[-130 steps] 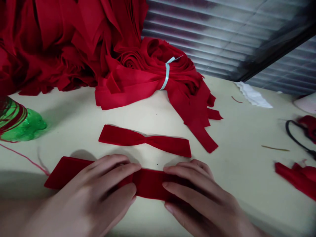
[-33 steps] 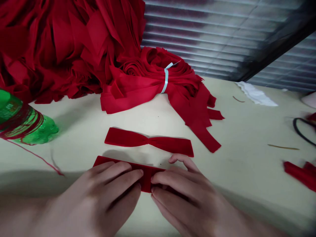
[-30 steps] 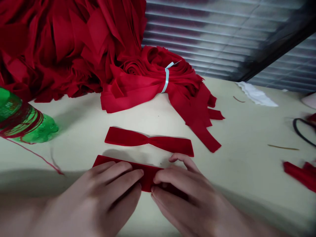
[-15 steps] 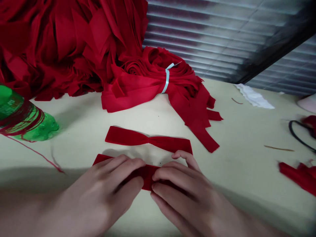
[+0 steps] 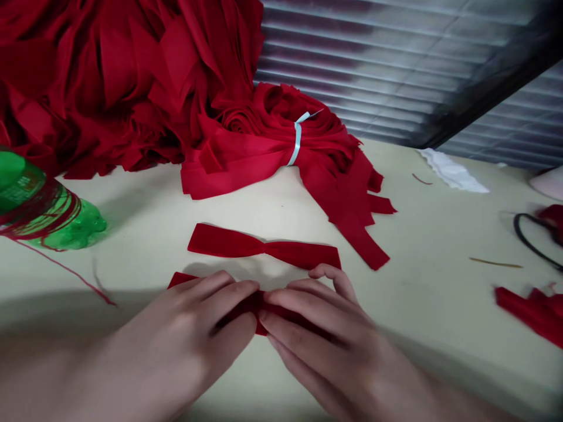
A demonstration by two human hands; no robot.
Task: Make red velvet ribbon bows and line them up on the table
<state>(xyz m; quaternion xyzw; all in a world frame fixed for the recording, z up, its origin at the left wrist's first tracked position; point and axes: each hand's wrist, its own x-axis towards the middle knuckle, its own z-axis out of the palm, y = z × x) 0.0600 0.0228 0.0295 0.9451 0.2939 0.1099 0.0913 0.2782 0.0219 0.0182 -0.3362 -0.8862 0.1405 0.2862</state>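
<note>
My left hand [image 5: 193, 319] and my right hand [image 5: 321, 331] press a red velvet strip [image 5: 182, 280] onto the cream table [image 5: 440, 246]. Their fingertips meet over its middle, which is gathered between them. Most of the strip is hidden under my fingers, and only its left end and a narrow centre show. Just beyond my right fingers lies a second velvet piece [image 5: 264, 250], pinched narrow at its waist into a bow shape. It lies flat and untouched.
A large heap of red fabric [image 5: 109, 76] and a bundle of red strips tied with a pale blue band [image 5: 281, 146] stand behind. A green plastic bottle [image 5: 65, 220] wound with red thread lies left. Red scraps [image 5: 532, 316] and a black loop [image 5: 530, 237] lie right.
My hands have drawn closer together over the strip. Its middle now looks more gathered and narrower. The bow-shaped piece has not moved.
</note>
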